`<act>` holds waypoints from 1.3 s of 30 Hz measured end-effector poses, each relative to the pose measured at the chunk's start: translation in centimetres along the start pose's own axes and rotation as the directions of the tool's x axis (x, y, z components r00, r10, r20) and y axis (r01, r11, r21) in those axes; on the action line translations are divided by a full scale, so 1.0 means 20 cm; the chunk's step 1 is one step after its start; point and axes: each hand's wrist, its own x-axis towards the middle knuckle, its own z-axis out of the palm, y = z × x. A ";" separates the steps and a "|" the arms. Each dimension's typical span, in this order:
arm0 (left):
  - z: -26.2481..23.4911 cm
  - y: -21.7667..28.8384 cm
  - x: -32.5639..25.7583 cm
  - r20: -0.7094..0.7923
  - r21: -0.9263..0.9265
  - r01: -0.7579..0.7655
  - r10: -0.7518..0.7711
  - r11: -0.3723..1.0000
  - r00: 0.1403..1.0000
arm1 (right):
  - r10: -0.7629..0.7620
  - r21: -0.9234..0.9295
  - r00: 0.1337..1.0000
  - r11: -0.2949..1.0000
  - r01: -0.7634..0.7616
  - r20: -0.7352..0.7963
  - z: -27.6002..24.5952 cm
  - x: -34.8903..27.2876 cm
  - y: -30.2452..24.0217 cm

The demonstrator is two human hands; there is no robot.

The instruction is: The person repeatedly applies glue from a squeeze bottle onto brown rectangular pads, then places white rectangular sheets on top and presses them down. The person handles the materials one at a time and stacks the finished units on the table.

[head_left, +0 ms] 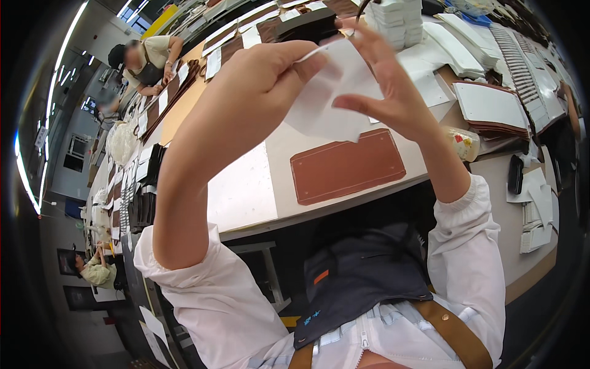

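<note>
I hold a thin white sheet up in front of me with both hands, above the workbench. My left hand pinches its upper left edge between thumb and fingers. My right hand grips the sheet's right side, with the thumb across its front. Below the sheet a flat brown leather panel with stitched edges lies on the pale bench top.
Stacks of white sheets and brown-backed boards lie at the back right. A small plastic pot stands near the bench edge, a black phone beside it. Other people work along the long bench at the left.
</note>
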 end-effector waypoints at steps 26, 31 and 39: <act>1.06 -0.63 -0.54 -0.050 -0.844 0.296 -0.615 0.447 0.787 | 0.786 0.120 0.569 0.606 -0.786 -0.241 -0.20 -0.75 0.23; 1.13 -0.53 -0.60 -0.251 -0.563 0.399 -0.609 0.724 0.752 | 0.783 0.006 0.557 0.581 -0.814 -0.277 -0.20 -0.84 0.26; 1.18 -0.61 -0.63 -0.285 -0.443 0.471 -0.618 0.763 0.733 | 0.729 -0.145 0.611 0.598 -0.788 -0.309 -0.12 -0.79 0.29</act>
